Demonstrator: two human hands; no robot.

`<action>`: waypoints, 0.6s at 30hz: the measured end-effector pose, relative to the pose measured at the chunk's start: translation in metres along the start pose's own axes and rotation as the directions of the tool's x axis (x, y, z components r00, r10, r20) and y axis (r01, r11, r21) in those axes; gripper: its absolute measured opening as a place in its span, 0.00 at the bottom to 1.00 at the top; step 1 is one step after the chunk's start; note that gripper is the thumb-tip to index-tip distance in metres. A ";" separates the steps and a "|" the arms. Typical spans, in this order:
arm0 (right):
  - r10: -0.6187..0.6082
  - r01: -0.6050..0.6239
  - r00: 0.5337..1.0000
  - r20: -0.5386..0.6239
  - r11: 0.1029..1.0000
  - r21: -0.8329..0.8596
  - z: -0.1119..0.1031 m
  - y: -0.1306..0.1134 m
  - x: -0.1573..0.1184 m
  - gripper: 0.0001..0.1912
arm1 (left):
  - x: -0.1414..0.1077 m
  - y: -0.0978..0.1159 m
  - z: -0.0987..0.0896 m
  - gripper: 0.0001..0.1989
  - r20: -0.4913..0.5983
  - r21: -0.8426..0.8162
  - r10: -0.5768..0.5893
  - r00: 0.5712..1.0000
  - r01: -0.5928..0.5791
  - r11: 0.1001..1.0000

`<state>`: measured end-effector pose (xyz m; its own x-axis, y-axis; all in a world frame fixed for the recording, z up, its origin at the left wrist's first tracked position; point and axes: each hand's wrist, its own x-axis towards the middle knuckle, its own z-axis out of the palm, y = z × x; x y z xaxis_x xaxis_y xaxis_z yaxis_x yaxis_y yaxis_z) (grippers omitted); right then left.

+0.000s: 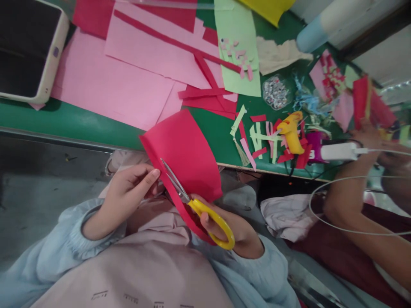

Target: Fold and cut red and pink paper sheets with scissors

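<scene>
A red sheet of paper point(192, 149) is held over my lap at the table's front edge. Thumb and fingers of my left hand point(138, 182) pinch its left edge, close to the scissors' tips. My right hand point(221, 222) has its fingers through the yellow handles of a pair of scissors point(215, 220). The blades lie across the sheet, along a cut that parts a narrow red strip point(184, 209) from it. This strip hangs down toward my right wrist. Part of my right hand is hidden behind the handles and paper.
Pink sheets point(112, 81) and a phone point(28, 47) lie on the green table point(90, 126). To the right are paper scraps point(257, 137), a yellow glue gun point(292, 132) and a bead container point(275, 92). A co-worker's arm point(349, 192) and a white cable point(316, 192) are at far right.
</scene>
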<state>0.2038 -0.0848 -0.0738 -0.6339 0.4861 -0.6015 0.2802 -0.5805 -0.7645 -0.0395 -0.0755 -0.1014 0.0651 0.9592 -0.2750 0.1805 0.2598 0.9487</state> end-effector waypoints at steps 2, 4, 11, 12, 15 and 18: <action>-0.015 0.015 1.000 0.001 0.999 -0.050 0.000 0.000 0.003 0.33 | -0.001 -0.001 0.000 0.18 0.005 -0.008 -0.015 1.000 0.015 1.000; -0.015 0.018 0.998 0.055 0.999 -0.041 0.001 0.002 0.006 0.32 | -0.001 -0.001 0.001 0.18 0.011 -0.015 -0.026 1.000 0.027 1.000; -0.028 0.038 0.989 0.145 0.997 -0.065 0.000 0.007 0.013 0.29 | 0.000 0.002 0.002 0.18 0.005 0.005 -0.038 0.999 0.038 0.999; -0.034 0.045 0.989 0.144 0.997 -0.070 0.000 0.007 0.013 0.29 | 0.000 0.002 0.002 0.18 0.003 0.008 -0.039 0.999 0.039 0.999; -0.039 0.045 0.990 0.138 0.998 -0.038 0.001 0.005 0.014 0.31 | 0.000 0.002 0.001 0.18 -0.001 0.027 -0.039 0.999 0.039 0.999; -0.007 0.005 0.993 0.115 1.000 0.014 0.004 0.005 0.014 0.32 | -0.001 0.001 0.001 0.18 -0.003 0.035 -0.042 0.999 0.042 0.999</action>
<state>0.1938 -0.0834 -0.0854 -0.7145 0.4120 -0.5654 0.2663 -0.5872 -0.7644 -0.0385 -0.0760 -0.1000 0.0542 0.9480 -0.3138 0.2172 0.2955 0.9303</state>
